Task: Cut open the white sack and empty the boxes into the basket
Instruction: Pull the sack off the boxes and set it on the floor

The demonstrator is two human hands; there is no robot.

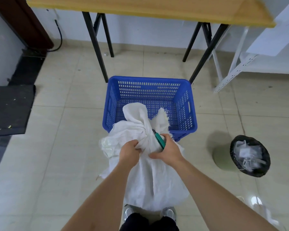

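Note:
A white woven sack (154, 177) stands on the floor in front of my feet, its gathered top leaning over the near rim of a blue plastic basket (150, 90). My left hand (129, 151) bunches the sack's neck from the left. My right hand (168, 150) holds a green-handled cutter (159, 139), its dark blade touching the sack's tied neck. The basket's floor shows bare where the sack does not cover it. The boxes are hidden inside the sack.
A yellow-topped table (148, 9) on black legs stands just behind the basket. A black bin (249, 155) with white scraps sits on the floor to the right. A white metal rack (240, 64) stands at right, a black mat (8, 109) at left.

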